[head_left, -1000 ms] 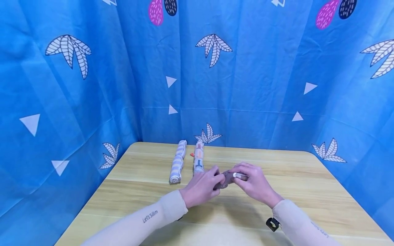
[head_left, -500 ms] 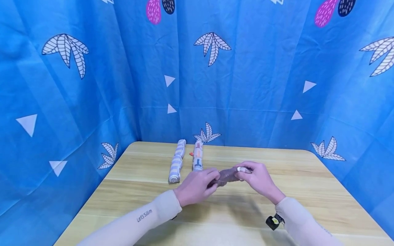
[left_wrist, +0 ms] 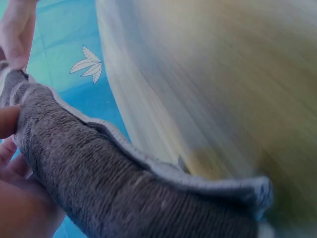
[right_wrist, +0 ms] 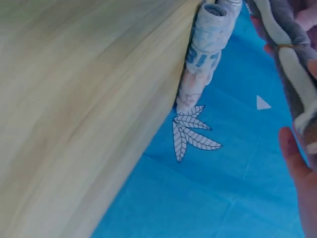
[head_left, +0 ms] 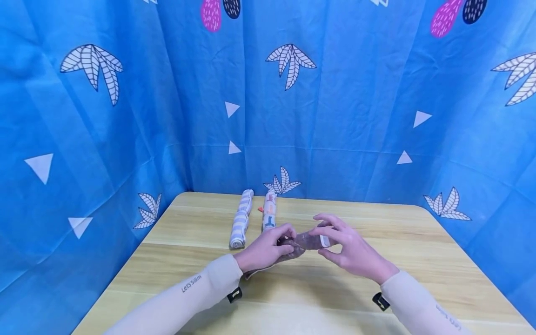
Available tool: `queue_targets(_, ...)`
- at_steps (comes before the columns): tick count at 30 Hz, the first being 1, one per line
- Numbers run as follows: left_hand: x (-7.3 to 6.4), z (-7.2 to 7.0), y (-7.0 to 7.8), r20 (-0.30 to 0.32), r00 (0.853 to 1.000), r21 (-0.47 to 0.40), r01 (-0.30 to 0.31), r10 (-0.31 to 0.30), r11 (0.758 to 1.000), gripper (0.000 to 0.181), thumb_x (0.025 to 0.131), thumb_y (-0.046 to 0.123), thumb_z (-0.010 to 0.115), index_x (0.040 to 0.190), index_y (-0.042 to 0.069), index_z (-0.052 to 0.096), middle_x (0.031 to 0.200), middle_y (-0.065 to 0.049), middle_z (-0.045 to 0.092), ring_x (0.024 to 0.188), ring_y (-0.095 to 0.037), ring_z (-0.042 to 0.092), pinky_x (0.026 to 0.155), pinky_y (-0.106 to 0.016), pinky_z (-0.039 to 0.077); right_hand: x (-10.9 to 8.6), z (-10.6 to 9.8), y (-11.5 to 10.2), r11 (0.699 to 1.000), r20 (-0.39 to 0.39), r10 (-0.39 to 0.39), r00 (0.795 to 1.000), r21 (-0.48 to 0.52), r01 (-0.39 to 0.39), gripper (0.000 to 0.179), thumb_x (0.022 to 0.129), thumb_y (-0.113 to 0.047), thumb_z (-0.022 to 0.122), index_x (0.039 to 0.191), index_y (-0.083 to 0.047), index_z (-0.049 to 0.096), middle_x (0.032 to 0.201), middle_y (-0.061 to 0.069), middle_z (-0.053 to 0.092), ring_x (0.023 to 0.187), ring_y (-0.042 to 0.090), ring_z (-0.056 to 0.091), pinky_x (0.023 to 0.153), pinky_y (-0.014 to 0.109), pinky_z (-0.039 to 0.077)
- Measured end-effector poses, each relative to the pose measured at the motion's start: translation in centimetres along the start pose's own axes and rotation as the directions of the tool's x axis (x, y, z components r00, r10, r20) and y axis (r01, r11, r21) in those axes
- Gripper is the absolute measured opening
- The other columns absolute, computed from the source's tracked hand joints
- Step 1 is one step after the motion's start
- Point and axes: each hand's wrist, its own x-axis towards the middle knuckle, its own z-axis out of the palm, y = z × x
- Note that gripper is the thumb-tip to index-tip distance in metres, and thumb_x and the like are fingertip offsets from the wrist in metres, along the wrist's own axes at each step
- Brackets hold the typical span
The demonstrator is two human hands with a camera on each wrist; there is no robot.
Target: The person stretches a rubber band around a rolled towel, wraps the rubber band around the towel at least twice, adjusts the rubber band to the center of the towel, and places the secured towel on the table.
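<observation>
A rolled brown-grey towel [head_left: 310, 241] with a whitish edge is held above the table between both hands. My left hand [head_left: 264, 249] grips it around the middle, the curled fingers near a thin tan band [right_wrist: 287, 46] that cinches the roll in the right wrist view. At the right end, my right hand [head_left: 351, 246] holds the roll between thumb and raised fingers. The left wrist view shows the ribbed brown cloth [left_wrist: 99, 163] close up, with a pale flap edge [left_wrist: 173, 174] standing off along it. The left palm hides part of the roll.
Two rolled towels lie side by side toward the back of the wooden table [head_left: 377, 232]: a grey-and-white striped one [head_left: 240, 221] and a white patterned one [head_left: 270, 209] with a small orange tag [head_left: 260, 210]. Blue curtain [head_left: 356, 116] stands behind the table and along its sides.
The left hand has shifted along the roll, and more of the towel shows below it. The right hand's fingers have lifted and spread wider at the right end. The two other rolls stay put.
</observation>
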Motion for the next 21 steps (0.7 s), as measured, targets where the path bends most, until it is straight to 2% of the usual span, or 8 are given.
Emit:
queue_targets(4, 0.0, 0.03, -0.09, 0.013, 1.0, -0.091, -0.013, 0.014, 0.996, 0.015, 0.1, 0.016, 0.06, 0.11, 0.027, 0.057, 0.111, 0.004, 0.066, 0.101, -0.015, 0.061, 0.089, -0.035, 0.048, 0.05, 0.01, -0.19, 0.998, 0.006, -0.037, 0.999, -0.054, 0.037, 0.044, 0.08, -0.001, 0.082, 0.116, -0.021, 0.067, 0.141, 0.003, 0.051, 0.113, 0.018, 0.063, 0.084, 0.017, 0.056)
queue_targets(7, -0.04, 0.09, -0.21, 0.019, 1.0, -0.131, -0.012, 0.015, 0.991, 0.015, 0.1, 0.016, 0.06, 0.111, 0.026, 0.056, 0.11, 0.003, 0.066, 0.101, -0.015, 0.061, 0.09, -0.034, 0.047, 0.02, 0.01, -0.17, 0.997, 0.007, -0.046, 0.999, -0.069, 0.046, 0.043, 0.08, -0.002, 0.082, 0.115, -0.02, 0.067, 0.134, 0.003, 0.054, 0.111, 0.02, 0.064, 0.085, 0.017, 0.055)
queue_targets(10, -0.07, 0.16, -0.32, 0.025, 1.0, -0.153, -0.006, 0.01, 0.988, 0.016, 0.1, 0.015, 0.059, 0.113, 0.024, 0.055, 0.107, 0.001, 0.067, 0.099, -0.016, 0.061, 0.089, -0.034, 0.047, -0.12, -0.03, -0.1, 0.998, 0.018, -0.052, 0.999, -0.047, 0.052, 0.046, 0.079, 0.001, 0.081, 0.118, -0.019, 0.068, 0.13, 0.005, 0.056, 0.111, 0.021, 0.064, 0.084, 0.015, 0.054)
queue_targets(13, -0.17, 0.22, -0.27, 0.025, 1.0, -0.146, -0.011, 0.015, 0.989, 0.017, 0.101, 0.018, 0.058, 0.115, 0.026, 0.053, 0.11, 0.002, 0.067, 0.099, -0.014, 0.062, 0.088, -0.032, 0.049, -0.21, -0.04, -0.01, 0.997, -0.002, -0.056, 0.998, -0.06, 0.055, 0.045, 0.079, 0.002, 0.08, 0.118, -0.019, 0.068, 0.127, 0.005, 0.059, 0.111, 0.02, 0.064, 0.089, 0.017, 0.054)
queue_targets(16, -0.31, 0.4, -0.2, 0.004, 0.998, -0.068, -0.056, 0.056, 0.996, 0.02, 0.101, 0.031, 0.06, 0.118, 0.03, 0.05, 0.115, 0.005, 0.065, 0.096, -0.012, 0.063, 0.082, -0.03, 0.051, -0.16, 0.01, 0.15, 0.996, -0.044, -0.052, 0.998, -0.069, 0.049, 0.045, 0.078, 0.004, 0.08, 0.116, -0.018, 0.069, 0.124, 0.002, 0.061, 0.11, 0.018, 0.063, 0.091, 0.023, 0.055)
queue_targets(18, -0.39, 0.59, -0.18, -0.017, 0.992, 0.054, -0.127, 0.128, 0.99, 0.027, 0.098, 0.037, 0.065, 0.12, 0.033, 0.05, 0.117, 0.008, 0.063, 0.094, -0.009, 0.063, 0.078, -0.027, 0.052, -0.12, 0.08, 0.27, 0.997, -0.069, -0.044, 0.997, -0.058, 0.041, 0.047, 0.077, 0.006, 0.08, 0.116, -0.018, 0.07, 0.123, 0.001, 0.062, 0.108, 0.019, 0.064, 0.089, 0.027, 0.057)
queue_targets(19, -0.43, 0.71, -0.21, -0.025, 0.984, 0.138, -0.17, 0.175, 0.976, 0.031, 0.096, 0.039, 0.067, 0.122, 0.033, 0.05, 0.116, 0.009, 0.062, 0.092, -0.008, 0.062, 0.076, -0.025, 0.052, -0.09, 0.1, 0.31, 0.998, -0.077, -0.044, 0.996, -0.052, 0.04, 0.048, 0.076, 0.008, 0.079, 0.116, -0.017, 0.07, 0.122, 0.001, 0.062, 0.107, 0.019, 0.064, 0.087, 0.028, 0.058)
queue_targets(21, -0.46, 0.97, -0.25, -0.041, 0.963, 0.302, -0.243, 0.268, 0.922, 0.037, 0.094, 0.037, 0.071, 0.125, 0.033, 0.051, 0.116, 0.009, 0.059, 0.089, -0.007, 0.06, 0.073, -0.022, 0.051, -0.04, 0.16, 0.42, 0.998, -0.09, -0.044, 0.995, -0.046, 0.04, 0.05, 0.075, 0.01, 0.078, 0.116, -0.017, 0.07, 0.122, 0.001, 0.062, 0.106, 0.02, 0.064, 0.084, 0.03, 0.059)
